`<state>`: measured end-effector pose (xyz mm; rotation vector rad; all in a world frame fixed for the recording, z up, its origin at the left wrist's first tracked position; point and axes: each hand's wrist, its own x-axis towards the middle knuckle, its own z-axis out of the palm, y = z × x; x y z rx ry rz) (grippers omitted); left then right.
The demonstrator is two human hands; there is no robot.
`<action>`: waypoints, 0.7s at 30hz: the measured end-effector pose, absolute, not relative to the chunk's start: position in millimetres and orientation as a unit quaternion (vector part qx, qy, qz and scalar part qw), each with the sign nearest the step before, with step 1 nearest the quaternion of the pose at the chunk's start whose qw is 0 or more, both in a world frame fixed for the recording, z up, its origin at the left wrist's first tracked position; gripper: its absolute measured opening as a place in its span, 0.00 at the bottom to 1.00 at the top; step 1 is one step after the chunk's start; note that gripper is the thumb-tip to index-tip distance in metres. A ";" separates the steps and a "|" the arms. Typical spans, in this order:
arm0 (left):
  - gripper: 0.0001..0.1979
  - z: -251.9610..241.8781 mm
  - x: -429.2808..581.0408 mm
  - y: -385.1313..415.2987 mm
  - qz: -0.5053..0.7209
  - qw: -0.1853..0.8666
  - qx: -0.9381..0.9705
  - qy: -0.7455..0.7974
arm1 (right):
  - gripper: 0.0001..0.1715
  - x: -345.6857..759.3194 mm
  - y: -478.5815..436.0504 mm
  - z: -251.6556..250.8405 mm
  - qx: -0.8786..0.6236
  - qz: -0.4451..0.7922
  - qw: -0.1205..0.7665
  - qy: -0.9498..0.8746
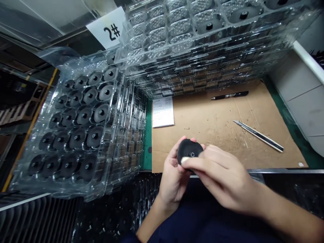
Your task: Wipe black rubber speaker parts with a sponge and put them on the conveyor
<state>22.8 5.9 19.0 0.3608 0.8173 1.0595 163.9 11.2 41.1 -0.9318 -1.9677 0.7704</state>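
My left hand (172, 175) cups a black round disc-shaped part (188, 150) with a small central stud, its fingers curled behind the rim. My right hand (222, 172) lies across the disc's face, and its fingertips pinch the near edge beside the stud. Both hands hold the part above the front edge of a cardboard sheet (227, 118). To the left, a clear plastic blister tray (76, 135) holds rows of matching black parts, each in its own pocket.
Stacked clear trays (192, 57) rise behind the cardboard. On the cardboard lie a black pen (229, 95), a utility knife (258, 136) and, at its left edge, a printed paper sheet (163, 112). A "2#" sign (108, 28) stands at the back. Green mat (146, 145) shows around the cardboard.
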 end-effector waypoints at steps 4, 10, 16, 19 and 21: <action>0.29 16.2 16.7 5.2 0.465 0.790 0.138 0.375 | 0.15 177.3 5.4 42.2 -0.456 0.268 0.340 -0.778; 0.27 18.2 10.1 1.5 0.416 0.833 0.108 0.349 | 0.17 179.2 29.7 43.8 -0.358 0.255 0.383 -0.813; 0.31 21.0 0.5 -0.4 0.398 0.864 0.108 0.288 | 0.14 197.0 18.8 -4.6 -0.587 0.403 0.383 -0.589; 0.29 17.9 -0.8 0.6 0.402 0.867 0.092 0.280 | 0.15 202.7 -5.1 -37.1 -0.616 0.498 0.318 -0.522; 0.27 15.8 -0.9 1.5 0.401 0.868 0.086 0.279 | 0.17 205.7 -16.2 -51.5 -0.598 0.548 0.258 -0.524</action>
